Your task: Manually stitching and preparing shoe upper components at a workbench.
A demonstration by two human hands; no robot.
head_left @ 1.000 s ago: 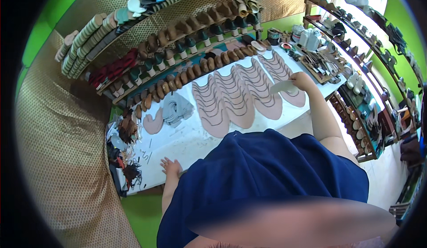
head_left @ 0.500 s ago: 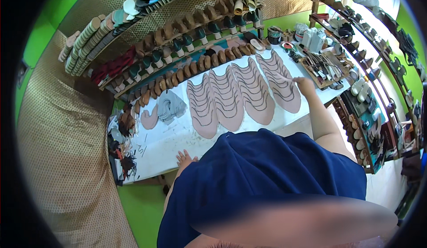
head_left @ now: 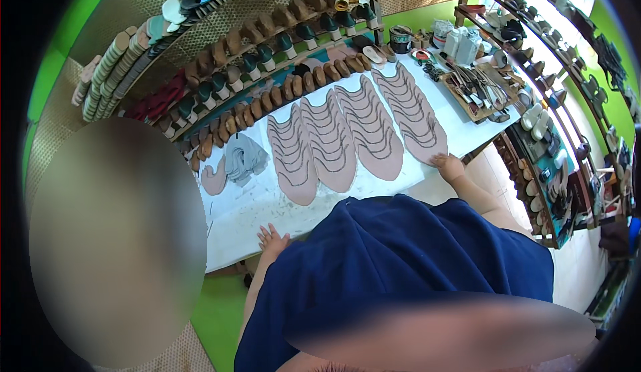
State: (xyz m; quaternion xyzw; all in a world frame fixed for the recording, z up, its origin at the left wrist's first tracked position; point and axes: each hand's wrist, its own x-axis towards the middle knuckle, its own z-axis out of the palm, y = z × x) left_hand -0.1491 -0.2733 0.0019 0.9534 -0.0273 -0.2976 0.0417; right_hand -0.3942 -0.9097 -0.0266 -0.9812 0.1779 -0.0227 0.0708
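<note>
Several overlapping rows of pinkish-beige, U-shaped pieces with dark edges (head_left: 328,141) lie side by side on the white table (head_left: 240,238). They look like cut shoe parts. At the near end of the rightmost row (head_left: 417,121), my right hand (head_left: 449,166) rests with its fingers laid on or beside the last piece; it grips nothing that I can see. My left hand (head_left: 272,241) is on the table's near edge, fingers spread, holding nothing. A single pink curved piece (head_left: 214,178) and a bundle of grey-blue material (head_left: 244,158) sit further left.
Brown shoe lasts (head_left: 287,91) line the table's far edge, below racks of more lasts and stacked soles (head_left: 110,71). A tray of hand tools (head_left: 477,91), white containers (head_left: 462,46) and a can (head_left: 400,39) stand at the far right. Shoe shelves (head_left: 547,98) rise beyond. A blurred shape covers the left side.
My right hand has come down from the middle of the rightmost row to its near end. My left hand stays at the table edge. A blurred shape has appeared at left.
</note>
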